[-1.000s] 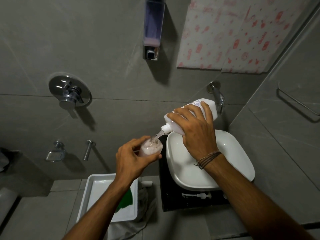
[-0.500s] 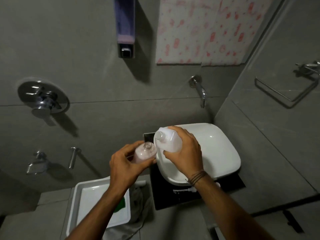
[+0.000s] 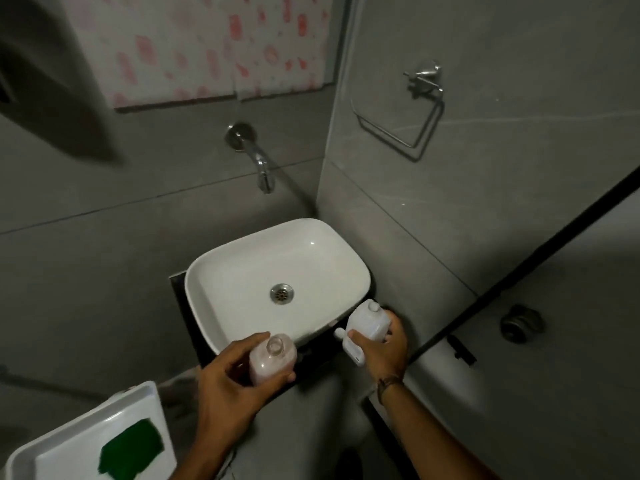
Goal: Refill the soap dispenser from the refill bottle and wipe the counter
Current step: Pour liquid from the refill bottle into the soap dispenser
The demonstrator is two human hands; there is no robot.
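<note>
My left hand [image 3: 228, 382] grips the small clear soap dispenser bottle [image 3: 272, 362], upright, its neck open and pinkish soap inside, just in front of the white basin [image 3: 277, 268]. My right hand [image 3: 382, 346] holds the white refill bottle [image 3: 369, 318] upright at the basin's front right corner, low over the black counter [image 3: 322, 351]. A white pump head [image 3: 349, 348] lies on the counter under my right thumb.
A wall tap [image 3: 261, 168] juts out above the basin. A white tray [image 3: 86, 441] with a green cloth [image 3: 131, 448] sits at the lower left. A chrome towel ring [image 3: 412, 112] hangs on the right wall. A patterned curtain [image 3: 207, 43] covers the top.
The refill bottle went from pouring into the dispenser to upright, then moved right and down to the counter. My view swung right; the dispenser bottle lowered in my left hand.
</note>
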